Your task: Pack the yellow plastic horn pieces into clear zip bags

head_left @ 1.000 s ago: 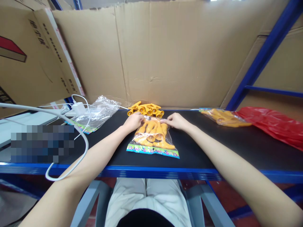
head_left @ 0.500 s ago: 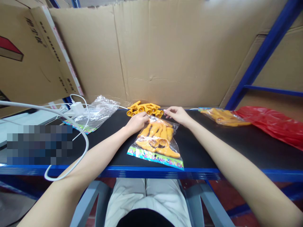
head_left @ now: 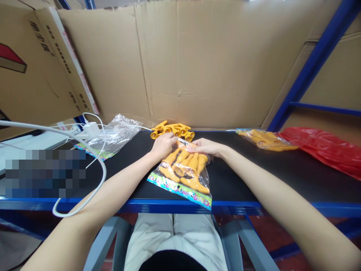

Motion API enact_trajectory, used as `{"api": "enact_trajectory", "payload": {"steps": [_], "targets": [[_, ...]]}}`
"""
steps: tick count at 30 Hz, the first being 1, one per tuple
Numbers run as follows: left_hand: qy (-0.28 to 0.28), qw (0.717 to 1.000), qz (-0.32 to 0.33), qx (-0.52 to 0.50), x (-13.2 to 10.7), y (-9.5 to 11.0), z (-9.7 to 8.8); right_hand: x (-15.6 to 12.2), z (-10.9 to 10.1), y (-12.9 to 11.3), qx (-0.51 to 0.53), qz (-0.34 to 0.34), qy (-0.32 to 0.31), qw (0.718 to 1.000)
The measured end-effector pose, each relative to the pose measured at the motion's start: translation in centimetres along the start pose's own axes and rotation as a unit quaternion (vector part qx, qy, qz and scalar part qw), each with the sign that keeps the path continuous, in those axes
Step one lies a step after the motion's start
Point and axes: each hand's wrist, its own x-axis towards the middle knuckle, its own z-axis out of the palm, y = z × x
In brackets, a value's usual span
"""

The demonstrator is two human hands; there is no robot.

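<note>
On the black surface (head_left: 234,180), the left hand (head_left: 163,146) pinches a clear plastic bag (head_left: 184,192) of yellow horn-shaped pieces (head_left: 191,162); the right hand (head_left: 208,146) touches it, grip unclear; brown cardboard's (head_left: 39,77) lettering blurs.

Room between held bag (head_left: 186,165) and right forearm (head_left: 262,186); cardboard (head_left: 208,67) blocks the rear.

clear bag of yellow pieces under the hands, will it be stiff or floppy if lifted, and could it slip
The bag probably flops, since its thin film looks wrinkled. The yellow pieces look loose inside, lying at different angles, so they may slide and bunch low. Its shiny plastic could feel somewhat slippery.
</note>
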Motion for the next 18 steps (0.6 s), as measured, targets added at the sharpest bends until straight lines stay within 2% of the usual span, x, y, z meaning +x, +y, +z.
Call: {"api": "enact_trajectory", "payload": {"steps": [4, 7, 10, 12, 14, 15, 16, 18], "targets": [[0.018, 0.999, -0.027, 0.01, 0.0, -0.7, -0.4, -0.6, -0.5, -0.3, 0.038, 0.007, 0.013, 0.999], [0.037, 0.998, -0.042, 0.017, 0.0, -1.7, -0.6, -1.7, -2.3, -0.4, 0.082, -0.02, 0.044, 0.995], [0.046, 0.998, -0.048, 0.004, -0.1, -2.3, -0.6, -3.1, -5.5, 0.0, 0.124, -0.075, 0.134, 0.98], [0.049, 0.998, -0.048, -0.009, -0.1, -2.4, -0.5, -4.1, -7.9, 0.4, 0.157, -0.109, 0.215, 0.958], [0.047, 0.998, -0.044, -0.02, -0.2, -2.3, -0.4, -4.9, -10.0, 0.7, 0.211, -0.137, 0.321, 0.913], [0.047, 0.998, -0.043, -0.024, -0.2, -2.2, -0.3, -5.2, -10.9, 0.7, 0.248, -0.15, 0.373, 0.882], [0.045, 0.998, -0.042, -0.028, -0.2, -2.2, -0.3, -5.5, -11.7, 0.7, 0.287, -0.167, 0.425, 0.842], [0.042, 0.998, -0.041, -0.029, -0.2, -2.1, -0.2, -6.1, -13.0, 0.5, 0.348, -0.209, 0.545, 0.733]]}}
